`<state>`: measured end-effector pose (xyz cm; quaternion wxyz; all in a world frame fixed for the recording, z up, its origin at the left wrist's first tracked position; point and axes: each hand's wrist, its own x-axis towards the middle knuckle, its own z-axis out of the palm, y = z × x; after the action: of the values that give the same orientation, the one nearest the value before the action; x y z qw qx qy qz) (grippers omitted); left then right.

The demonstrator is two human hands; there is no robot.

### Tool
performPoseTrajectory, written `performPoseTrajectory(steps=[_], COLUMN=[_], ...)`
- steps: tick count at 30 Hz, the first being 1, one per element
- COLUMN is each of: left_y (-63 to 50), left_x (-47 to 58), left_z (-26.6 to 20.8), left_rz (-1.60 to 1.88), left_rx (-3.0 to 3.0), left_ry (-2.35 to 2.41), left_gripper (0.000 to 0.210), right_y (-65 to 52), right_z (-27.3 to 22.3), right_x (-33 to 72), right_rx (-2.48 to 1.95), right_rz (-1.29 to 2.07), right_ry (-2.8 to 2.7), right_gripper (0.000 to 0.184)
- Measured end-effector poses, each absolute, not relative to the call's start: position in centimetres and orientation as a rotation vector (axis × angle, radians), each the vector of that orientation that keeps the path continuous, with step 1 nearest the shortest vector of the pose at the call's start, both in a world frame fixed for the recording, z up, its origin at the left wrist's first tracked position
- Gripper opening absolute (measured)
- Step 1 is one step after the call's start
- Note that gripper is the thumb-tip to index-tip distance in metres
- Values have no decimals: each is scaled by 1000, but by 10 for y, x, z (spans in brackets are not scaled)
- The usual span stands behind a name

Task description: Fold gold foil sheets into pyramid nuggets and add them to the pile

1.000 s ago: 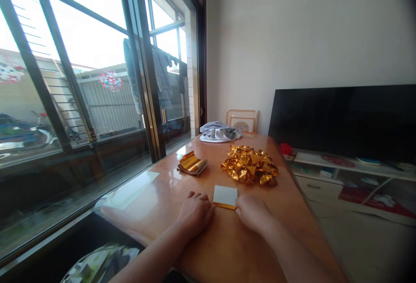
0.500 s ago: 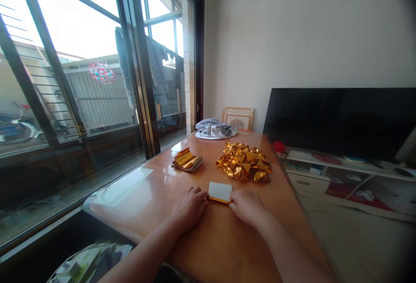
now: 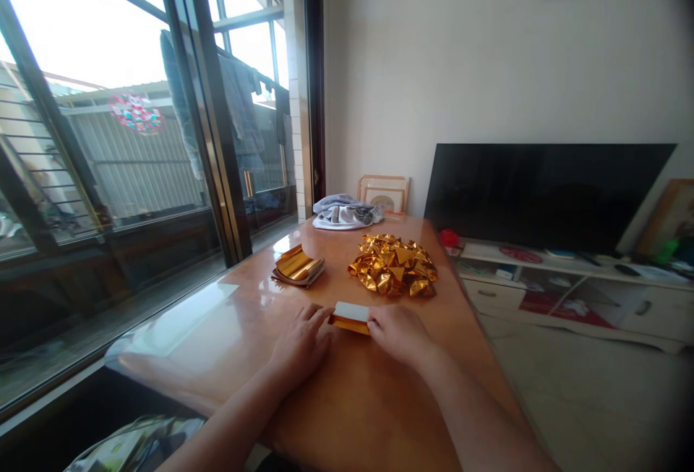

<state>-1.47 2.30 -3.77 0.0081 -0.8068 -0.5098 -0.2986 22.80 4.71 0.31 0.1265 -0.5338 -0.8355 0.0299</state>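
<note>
Foil paper [image 3: 351,311]: folded further now, between your hands
Left hand [image 3: 301,338]: at its left end, can't tell if pinching
Right hand [image 3: 400,333]: pinching its right end

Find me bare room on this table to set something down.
Bare table shows on the near side of the folded sheet, between the forearms, and from the right hand to the table's right edge. A narrower strip separates the gold stack from the gold pile. It's crowded where the left hand and right hand flank the sheet.
</note>
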Motion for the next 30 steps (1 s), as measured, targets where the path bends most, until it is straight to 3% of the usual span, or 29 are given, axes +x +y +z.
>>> performPoseTrajectory(steps=[3, 13, 17, 22, 26, 30], left_y=[23, 14, 11, 9, 7, 7], left_x=[-17, -16, -13, -9, -5, -3], left_z=[-39, -31, -31, -29, -28, -27], left_rz=[-950, -892, -899, -906, -916, -912], left_rx=[-2480, -2414, -2404, -2412, -2393, -2400], left_ry=[-1504, -1413, -1364, -1339, -1341, -1331], left_gripper=[44, 21, 20, 19, 18, 19], right_y=[47, 44, 36, 34, 35, 32], right_z=[5, 2, -1, -7, -7, -7], right_x=[229, 223, 209, 201, 201, 198], right_rx=[-1485, -1226, -1087, -1087, -1081, -1060], right_rz=[147, 61, -6, -71, -100, -108], right_ry=[-2395, -2307, -2302, -2320, -2360, -2396], right_gripper=[23, 7, 16, 7, 16, 14])
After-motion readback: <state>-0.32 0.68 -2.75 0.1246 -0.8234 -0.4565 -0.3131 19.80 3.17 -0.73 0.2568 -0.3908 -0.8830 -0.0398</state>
